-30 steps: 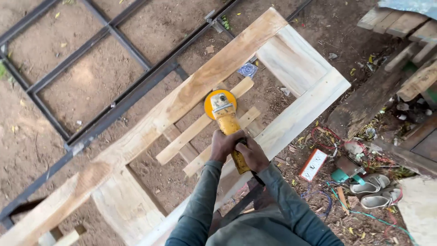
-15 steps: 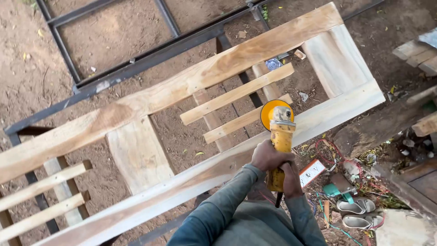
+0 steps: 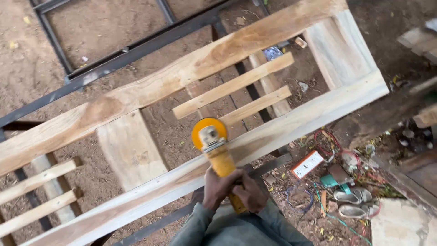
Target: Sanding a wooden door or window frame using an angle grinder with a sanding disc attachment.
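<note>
- The left hand (image 3: pixel 218 184) is wrapped round the body of a yellow angle grinder (image 3: pixel 217 152), fingers closed on it just behind the head.
- The right hand (image 3: pixel 249 193) is closed on the rear of the same tool, close beside the left; both grey sleeves (image 3: pixel 227 230) come up from the bottom edge.
- The grinder's round yellow guard sits over the near rail (image 3: pixel 282 132) of a long wooden frame (image 3: pixel 182 75), at the rail's upper edge; whether the disc touches the wood cannot be told.
- The frame lies flat over a dark metal frame (image 3: pixel 118 59) on bare dirt ground (image 3: pixel 27 54). Beyond the near rail run the far rail, two broad cross boards (image 3: pixel 129 148) and pairs of thin slats (image 3: pixel 232 86).
- As a judgement of progress: the near rail looks pale and even along most of its length, which suggests it has already been smoothed. The far rail shows darker brown, rough patches, so more surfacing seems to be left there. No dust or sparks show.
- To the right of the near rail, on the ground, lie an orange-and-white box (image 3: pixel 308 164), tangled red and blue wires (image 3: pixel 325 141), a teal object (image 3: pixel 330 181) and a pair of pale sandals (image 3: pixel 350 202).
- Further right of the near rail are stacked boards and scrap timber (image 3: pixel 421 43).
</note>
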